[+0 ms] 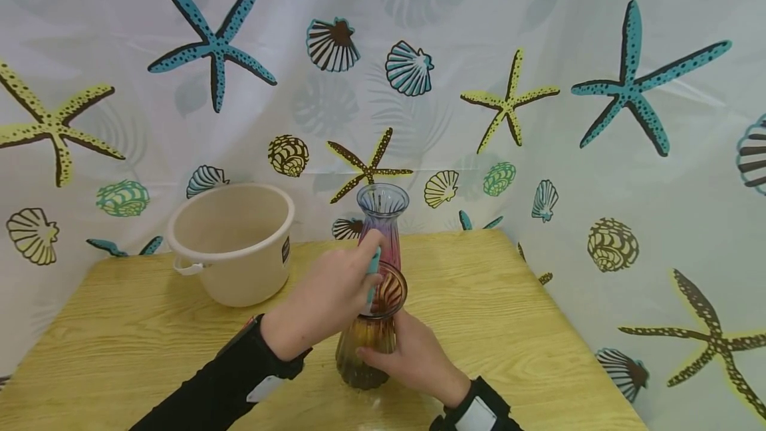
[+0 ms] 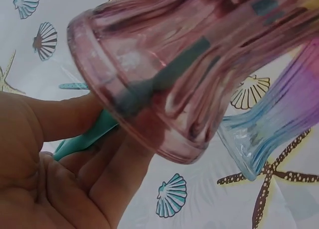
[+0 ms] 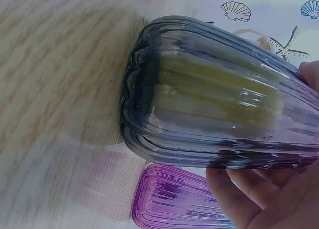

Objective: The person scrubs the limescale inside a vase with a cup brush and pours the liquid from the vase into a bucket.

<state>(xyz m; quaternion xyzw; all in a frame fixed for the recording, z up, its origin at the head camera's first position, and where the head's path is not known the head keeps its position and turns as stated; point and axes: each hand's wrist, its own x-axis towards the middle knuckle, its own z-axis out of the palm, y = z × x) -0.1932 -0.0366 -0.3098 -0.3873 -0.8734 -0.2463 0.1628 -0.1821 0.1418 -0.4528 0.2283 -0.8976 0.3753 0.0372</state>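
A ribbed glass vase (image 1: pixel 364 344), reddish at the mouth and amber to grey below, stands near the table's front, its mouth leaning toward the back. My right hand (image 1: pixel 421 354) grips it round the side, thumb across the front. A teal-handled sponge brush (image 1: pixel 373 278) is down inside the vase; through the glass in the right wrist view its yellow sponge head (image 3: pixel 214 94) shows. My left hand (image 1: pixel 332 294) holds the brush handle at the rim, and in the left wrist view the fingers wrap the teal handle (image 2: pixel 89 137) just outside the mouth.
Right behind stands a second ribbed vase (image 1: pixel 383 225), blue at the top and pink below. A cream bucket (image 1: pixel 245 285) with a side handle sits at the back left of the wooden table (image 1: pixel 479 304). A sheet printed with sea creatures (image 1: pixel 359 105) hangs behind and to the right.
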